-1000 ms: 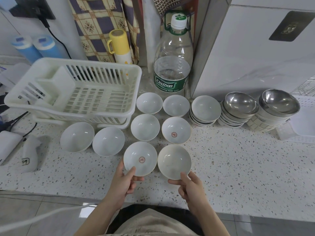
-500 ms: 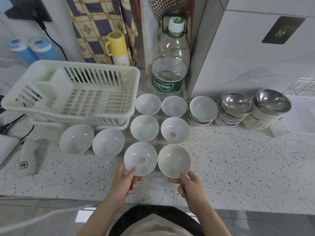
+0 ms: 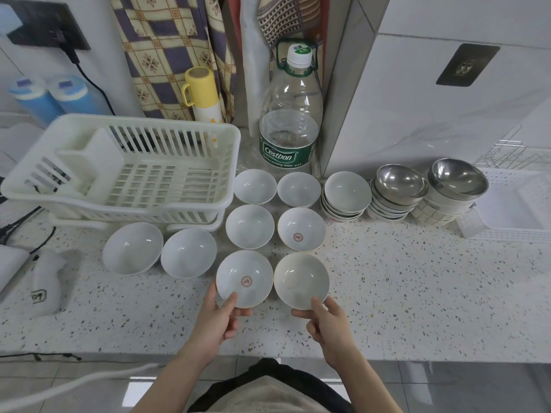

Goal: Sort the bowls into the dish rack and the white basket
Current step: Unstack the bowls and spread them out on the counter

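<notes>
On the speckled worktop (image 3: 402, 281), the left hand (image 3: 219, 320) pinches the near rim of a white bowl with a red centre mark (image 3: 244, 278), while the right hand (image 3: 326, 320) pinches the near rim of the plain cream bowl (image 3: 301, 280) touching beside it.

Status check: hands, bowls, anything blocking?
Left hand pinches red-marked bowl; right hand pinches cream bowl. Both bowls at counter level. White basket holds no bowls. Path open.
</notes>
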The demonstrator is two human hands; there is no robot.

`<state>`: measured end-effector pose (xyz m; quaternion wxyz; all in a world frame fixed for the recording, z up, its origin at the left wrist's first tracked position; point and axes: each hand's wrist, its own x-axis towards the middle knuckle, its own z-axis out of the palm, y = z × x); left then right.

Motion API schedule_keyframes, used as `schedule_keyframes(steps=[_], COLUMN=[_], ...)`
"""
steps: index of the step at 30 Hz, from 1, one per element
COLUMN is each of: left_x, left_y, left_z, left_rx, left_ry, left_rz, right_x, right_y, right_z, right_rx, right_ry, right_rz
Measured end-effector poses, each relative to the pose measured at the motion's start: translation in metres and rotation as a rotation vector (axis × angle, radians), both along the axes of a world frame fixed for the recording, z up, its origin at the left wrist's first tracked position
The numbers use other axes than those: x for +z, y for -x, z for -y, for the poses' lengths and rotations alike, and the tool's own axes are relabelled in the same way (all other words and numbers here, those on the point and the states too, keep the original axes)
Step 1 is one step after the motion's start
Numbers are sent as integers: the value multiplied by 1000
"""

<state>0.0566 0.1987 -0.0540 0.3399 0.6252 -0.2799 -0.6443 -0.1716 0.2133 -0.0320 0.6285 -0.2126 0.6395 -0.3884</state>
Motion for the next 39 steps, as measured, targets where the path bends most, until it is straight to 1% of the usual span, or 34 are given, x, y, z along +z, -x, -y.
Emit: schedule_keyframes(steps=[7, 13, 18, 21, 26, 30, 33, 36, 39], left_x=[6, 14, 19, 23, 30, 37, 38, 36, 28], left_y=[-1, -5, -6, -1, 9, 21, 32, 42, 58], left_z=[-3, -13, -25, -28, -35, -40, -42, -42, -46], left_rx=[6, 4, 11, 50, 145, 170, 225, 328, 513], left_ry=[-8, -14, -20, -52, -145, -152, -147, -130, -126], left_rz=[-67, -63, -49, -85, -179, -193, -189, -180, -113], right_x=[3, 8, 10, 12, 19, 21, 18, 14, 16], right_y=[-11, -22, -23, -20, -13, -1, 10, 26, 50], right_z=[-6, -17, -29, -28, -22, -21, -20, -17, -12], right_rx=[-67, -138, -230, -266, -200, -96, -12, 82, 195], right_ry=[3, -55, -45, -22, -30, -51, -53, -54, -85], right_rz=[-5, -25, -100, -131, -146, -131, -136, -135, -148])
